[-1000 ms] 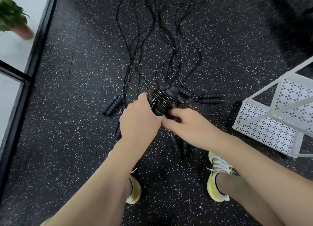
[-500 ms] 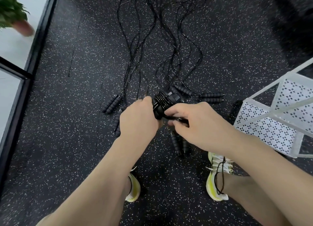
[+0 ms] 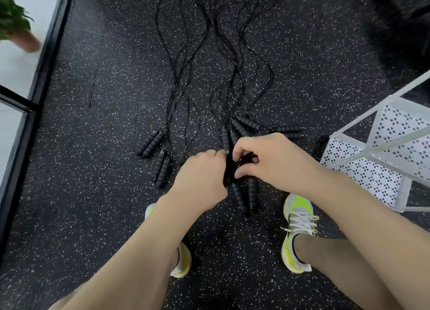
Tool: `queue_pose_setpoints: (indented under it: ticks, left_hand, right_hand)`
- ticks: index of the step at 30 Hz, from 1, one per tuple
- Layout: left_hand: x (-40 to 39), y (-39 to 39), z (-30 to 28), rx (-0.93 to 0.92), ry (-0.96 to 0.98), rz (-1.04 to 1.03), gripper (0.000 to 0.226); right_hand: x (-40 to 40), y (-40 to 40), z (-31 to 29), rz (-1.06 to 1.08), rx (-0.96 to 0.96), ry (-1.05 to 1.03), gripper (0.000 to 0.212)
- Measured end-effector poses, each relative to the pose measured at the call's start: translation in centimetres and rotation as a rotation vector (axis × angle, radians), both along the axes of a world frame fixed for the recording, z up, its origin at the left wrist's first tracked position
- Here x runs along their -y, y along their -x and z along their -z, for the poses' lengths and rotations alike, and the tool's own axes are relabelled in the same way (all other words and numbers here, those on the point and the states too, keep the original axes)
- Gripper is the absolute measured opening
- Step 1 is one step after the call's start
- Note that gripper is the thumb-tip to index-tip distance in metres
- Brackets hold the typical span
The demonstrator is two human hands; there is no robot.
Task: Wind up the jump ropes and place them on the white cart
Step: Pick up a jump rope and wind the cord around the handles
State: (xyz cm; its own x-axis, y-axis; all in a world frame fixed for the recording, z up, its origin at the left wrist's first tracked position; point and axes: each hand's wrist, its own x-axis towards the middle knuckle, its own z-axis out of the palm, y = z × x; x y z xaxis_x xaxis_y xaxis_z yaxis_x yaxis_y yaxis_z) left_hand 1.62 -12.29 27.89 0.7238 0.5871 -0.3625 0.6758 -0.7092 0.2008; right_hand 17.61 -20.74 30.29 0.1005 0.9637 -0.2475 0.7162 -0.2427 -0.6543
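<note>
While most of the ropes lie loose, step in hand looks like winding: one wound bundle [image 3: 235, 167] is held at frame centre, between both hands, above the floor.

Floor [image 3: 93, 193]: black rubber matting with white speckle, fills nearly the whole frame. Pale strip with a dark frame rail [image 3: 35, 81] runs down the left edge; potted plant [image 3: 16, 28] upper left, blurred.

White cart [image 3: 381, 161]: perforated metal trays, right edge of frame, just beside the person's right shoe [image 3: 300, 219]. Left shoe [image 3: 181, 261] lower centre, mostly hidden by the forearm. Nothing visible on the cart trays in view.

Loose jump ropes [image 3: 232, 54]: thin black cords snake from top centre down to ribbed black handles. Handle pairs [image 3: 153, 144] left of centre, more fanned out right of centre near the cart, one pair on the floor directly under the hands.

Left hand [image 3: 202, 170]: fingers curled round the bundle's left side, clamped on it. Right hand [image 3: 274, 158]: thumb and fingers pinching the cord loops on the right side; how the cord end sits I cannot tell, too dark.

My read: early in the task, one rope nearly coiled, several untouched. Next move calls for securing the last loop so it won't spring open, then a short carry right to the cart tray.
</note>
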Motion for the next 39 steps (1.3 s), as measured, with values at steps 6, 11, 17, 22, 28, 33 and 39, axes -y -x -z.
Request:
queue_pose_setpoints:
  ticks: [6,11,17,22,28,33,39]
  left_hand:
    - [0.6,-0.4,-1.2,0.041,-0.028,0.045,0.042]
    - [-0.2,-0.1,-1.7,0.118,-0.008,0.113,0.042]
    - [-0.3,0.3,-1.0,0.199,0.117,0.126,0.069]
    - [-0.2,0.6,-1.2,0.366,0.200,0.061,0.067]
    - [-0.2,0.8,-2.1,0.524,0.171,-0.029,0.071]
    - [0.0,0.9,-2.7,0.671,0.188,-0.160,0.073]
    - [-0.6,0.5,-2.8,0.780,0.242,-0.369,0.075]
  right_hand:
    - [-0.2,-2.4,0.4,-0.016,-0.120,-0.040,0.022]
    - [-0.1,-3.7,-0.2,0.065,-0.267,-0.098,0.016]
    - [-0.2,-4.4,0.1,0.141,-0.336,-0.036,0.013]
    - [-0.3,-5.4,0.6,0.201,-0.406,-0.011,0.009]
    - [-0.6,-4.7,0.8,0.268,-0.683,-0.015,0.012]
    - [-0.4,-3.2,1.5,0.363,-1.001,0.016,0.033]
    - [-0.5,0.1,2.7,0.409,-0.657,-0.036,0.045]
